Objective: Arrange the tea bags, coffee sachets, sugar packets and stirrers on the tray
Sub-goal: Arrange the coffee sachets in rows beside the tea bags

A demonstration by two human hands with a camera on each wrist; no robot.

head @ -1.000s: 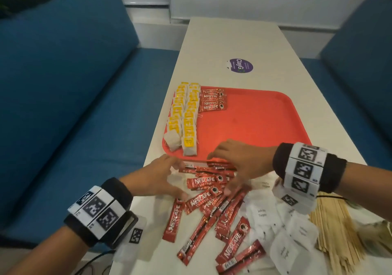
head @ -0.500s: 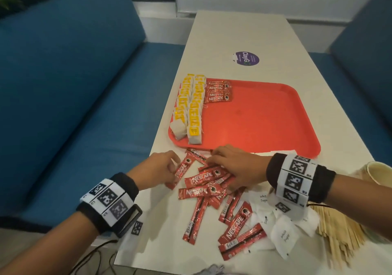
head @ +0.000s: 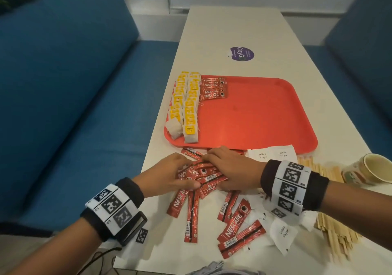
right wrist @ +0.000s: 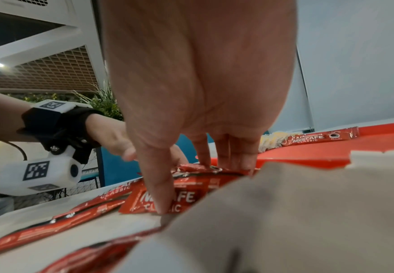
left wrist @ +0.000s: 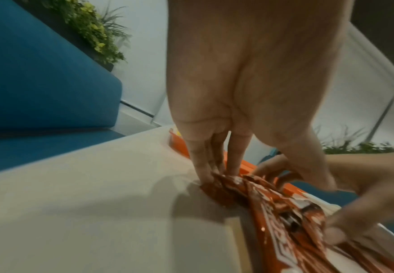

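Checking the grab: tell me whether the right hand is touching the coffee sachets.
Touching. Right wrist view: the right hand presses its fingertips down onto the coffee sachets.

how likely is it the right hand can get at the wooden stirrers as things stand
Probably yes: the wooden stirrers lie mostly uncovered right beside its wrist, though the right hand is pressing on coffee sachets.

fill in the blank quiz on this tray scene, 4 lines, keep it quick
The tea bags lie in rows along the ____ side of the red tray.
The left hand and right hand press on sachets branded ____.
The wooden stirrers lie on the table at the person's ____.
The round sticker beyond the tray is ____ in colour.
Missing words: left; Nescafe; right; purple.
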